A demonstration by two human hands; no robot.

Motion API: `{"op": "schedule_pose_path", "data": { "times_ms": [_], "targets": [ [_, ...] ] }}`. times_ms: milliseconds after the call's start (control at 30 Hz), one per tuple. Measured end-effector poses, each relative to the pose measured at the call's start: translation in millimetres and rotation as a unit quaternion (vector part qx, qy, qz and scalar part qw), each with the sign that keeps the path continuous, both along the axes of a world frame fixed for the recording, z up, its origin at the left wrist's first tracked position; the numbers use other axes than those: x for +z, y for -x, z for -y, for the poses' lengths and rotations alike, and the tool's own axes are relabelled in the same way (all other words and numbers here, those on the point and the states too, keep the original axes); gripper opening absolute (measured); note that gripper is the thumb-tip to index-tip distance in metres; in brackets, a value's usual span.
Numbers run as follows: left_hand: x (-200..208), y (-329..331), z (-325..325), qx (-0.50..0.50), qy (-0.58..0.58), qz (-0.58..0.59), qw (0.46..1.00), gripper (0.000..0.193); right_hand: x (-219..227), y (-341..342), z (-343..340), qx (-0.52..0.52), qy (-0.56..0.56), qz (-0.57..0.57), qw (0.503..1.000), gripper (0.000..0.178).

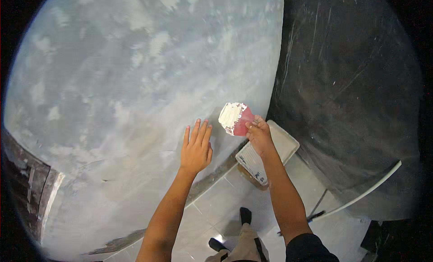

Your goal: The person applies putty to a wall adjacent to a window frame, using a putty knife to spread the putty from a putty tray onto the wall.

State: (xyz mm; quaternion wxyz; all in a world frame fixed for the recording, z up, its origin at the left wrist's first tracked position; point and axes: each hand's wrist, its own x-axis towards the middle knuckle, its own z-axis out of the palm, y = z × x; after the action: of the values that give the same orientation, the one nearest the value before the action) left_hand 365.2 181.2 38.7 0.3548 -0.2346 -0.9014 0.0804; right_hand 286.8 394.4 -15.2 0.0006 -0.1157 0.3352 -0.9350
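In my right hand is a pink flat scraper, pinched at its right edge. Creamy white putty is spread over the scraper's left half. My left hand holds nothing; its fingers point up and lie stretched out against or close to the grey wall, and I cannot tell whether they touch it. Pale, patchy smears cover that wall. Below my right hand a white paint tray stands on the floor by the wall's foot, partly hidden by my right forearm.
A dark, scratched surface meets the grey wall on the right. Across the lower right runs a pale curved pipe or hose. White floor tiles lie under my feet. A dark wooden frame borders the wall at the far left.
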Motion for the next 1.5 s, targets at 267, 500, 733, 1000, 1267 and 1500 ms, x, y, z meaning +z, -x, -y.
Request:
{"op": "schedule_pose_path", "data": {
  "times_ms": [267,500,733,1000,1267,1500],
  "targets": [
    [45,-64,-52,0.075,0.042,-0.126,0.988,0.063,48,-38,-40,0.096,0.050,-0.132,0.985,0.046],
    [29,-144,-142,0.158,0.071,-0.229,0.958,0.066,46,-84,-107,0.167,0.073,-0.219,0.959,0.040],
    [-31,-238,-254,0.288,0.081,-0.273,0.914,0.066,-4,-149,-186,0.235,0.119,-0.257,0.930,0.044],
    [-35,-167,-250,0.385,0.088,-0.310,0.865,0.067,5,-72,-157,0.105,-0.060,-0.384,0.915,0.036],
    [-34,-171,-216,0.422,0.073,-0.300,0.852,0.071,-4,-93,-111,-0.289,-0.067,-0.592,0.750,0.036],
    [-27,-169,-192,0.403,0.060,-0.302,0.862,0.071,-11,-97,-79,-0.421,-0.121,-0.644,0.628,0.041]
  ]
}}
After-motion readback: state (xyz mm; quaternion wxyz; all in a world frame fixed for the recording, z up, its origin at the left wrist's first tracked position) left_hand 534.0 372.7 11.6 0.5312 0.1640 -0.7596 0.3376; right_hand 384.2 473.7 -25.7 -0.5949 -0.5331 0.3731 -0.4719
